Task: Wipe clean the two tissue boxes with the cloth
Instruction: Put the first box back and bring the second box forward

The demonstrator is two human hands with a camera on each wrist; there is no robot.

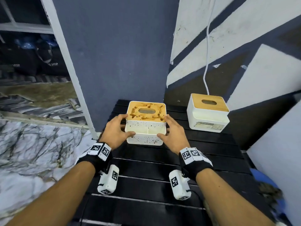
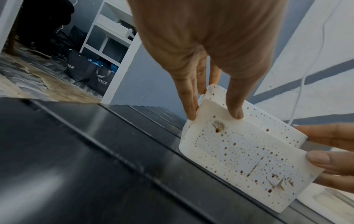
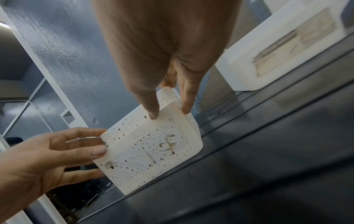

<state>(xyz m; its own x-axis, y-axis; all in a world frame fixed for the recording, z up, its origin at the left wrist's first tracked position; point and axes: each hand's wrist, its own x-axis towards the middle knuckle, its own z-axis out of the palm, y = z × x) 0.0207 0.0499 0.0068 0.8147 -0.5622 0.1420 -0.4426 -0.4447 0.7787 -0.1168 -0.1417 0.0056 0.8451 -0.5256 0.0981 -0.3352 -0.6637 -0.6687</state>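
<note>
The left hand [image 1: 116,131] and right hand [image 1: 173,133] clasp opposite sides of the stained tissue box [image 1: 146,123], thumbs on its speckled front and fingers round the corners, apparently to steady or reposition it on the black slatted bench [image 1: 162,168]. The second tissue box [image 1: 207,112] stands apart at right; a blue cloth [image 1: 268,191], seemingly, lies at the bench's right edge.

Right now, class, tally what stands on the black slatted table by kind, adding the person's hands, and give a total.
Tissue boxes: 2, the stained tissue box and the cleaner tissue box
Hands: 2, the left hand and the right hand, both gripping the stained box
Tables: 1, the black slatted table
Total: 5
</note>
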